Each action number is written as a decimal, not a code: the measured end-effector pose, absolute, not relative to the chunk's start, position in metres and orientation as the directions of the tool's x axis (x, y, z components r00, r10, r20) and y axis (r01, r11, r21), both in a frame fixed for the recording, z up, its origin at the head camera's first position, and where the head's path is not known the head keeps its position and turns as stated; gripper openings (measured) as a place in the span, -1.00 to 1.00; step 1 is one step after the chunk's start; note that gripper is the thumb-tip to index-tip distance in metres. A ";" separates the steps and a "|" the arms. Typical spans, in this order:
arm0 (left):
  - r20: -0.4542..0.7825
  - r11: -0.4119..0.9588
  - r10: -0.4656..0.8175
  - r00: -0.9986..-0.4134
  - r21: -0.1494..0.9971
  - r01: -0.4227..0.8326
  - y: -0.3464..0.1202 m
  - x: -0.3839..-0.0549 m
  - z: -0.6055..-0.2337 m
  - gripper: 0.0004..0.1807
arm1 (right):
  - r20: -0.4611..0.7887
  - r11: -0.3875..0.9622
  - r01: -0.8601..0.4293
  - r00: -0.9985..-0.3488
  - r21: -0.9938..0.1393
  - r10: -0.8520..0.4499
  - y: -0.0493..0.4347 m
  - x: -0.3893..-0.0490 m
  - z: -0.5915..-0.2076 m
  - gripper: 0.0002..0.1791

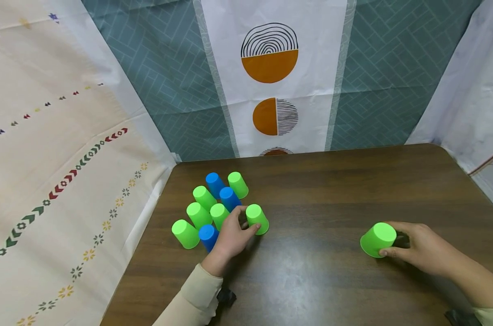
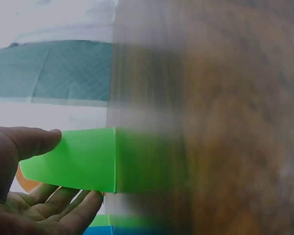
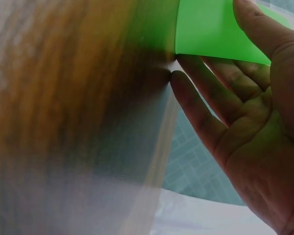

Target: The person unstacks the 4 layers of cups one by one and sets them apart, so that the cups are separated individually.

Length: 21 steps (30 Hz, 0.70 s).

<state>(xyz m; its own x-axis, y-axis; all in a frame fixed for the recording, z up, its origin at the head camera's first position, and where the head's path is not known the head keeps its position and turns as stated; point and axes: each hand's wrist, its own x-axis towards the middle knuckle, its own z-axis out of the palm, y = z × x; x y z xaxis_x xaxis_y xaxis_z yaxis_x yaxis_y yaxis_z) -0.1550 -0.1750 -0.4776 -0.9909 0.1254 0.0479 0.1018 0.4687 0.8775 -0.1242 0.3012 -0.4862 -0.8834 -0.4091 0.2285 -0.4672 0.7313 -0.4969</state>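
My left hand (image 1: 235, 233) holds a green plastic cup (image 1: 257, 219) that stands upside down at the right side of a cup group. In the left wrist view the thumb lies on one side of this cup (image 2: 71, 156) and the fingers on the other. Far to the right, my right hand (image 1: 423, 246) grips another upside-down green cup (image 1: 376, 240) between thumb and fingers. The right wrist view has that cup's rim (image 3: 177, 29) at the tabletop, with the little finger apart from its wall.
Several upside-down cups stand close together at the table's left, among them a green cup (image 1: 185, 234), a blue cup (image 1: 208, 237) and a farther blue cup (image 1: 215, 184). The brown wooden table (image 1: 311, 194) meets a patterned cloth (image 1: 148, 68) at its back edge.
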 end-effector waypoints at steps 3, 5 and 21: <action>0.049 0.472 0.122 -0.991 0.876 0.102 -0.175 -0.155 -0.479 -0.44 | 0.230 0.732 -0.467 -0.884 -0.497 -0.408 0.301 -0.124 -0.487 -0.32; 0.049 0.477 0.117 -0.992 0.873 0.100 -0.176 -0.155 -0.480 -0.44 | 0.232 0.729 -0.468 -0.883 -0.499 -0.409 0.301 -0.124 -0.487 -0.32; 0.036 0.479 0.118 -0.992 0.874 0.089 -0.176 -0.156 -0.480 -0.44 | 0.224 0.729 -0.460 -0.887 -0.507 -0.404 0.302 -0.124 -0.487 -0.32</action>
<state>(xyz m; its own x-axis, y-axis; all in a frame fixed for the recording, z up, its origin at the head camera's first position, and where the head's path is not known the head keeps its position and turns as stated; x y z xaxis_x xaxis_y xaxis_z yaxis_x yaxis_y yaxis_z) -0.1556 -0.1755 -0.4802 -0.9924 0.1180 0.0359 0.0886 0.4786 0.8736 -0.1237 0.3016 -0.4869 -0.8870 -0.4035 0.2245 -0.4599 0.7289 -0.5072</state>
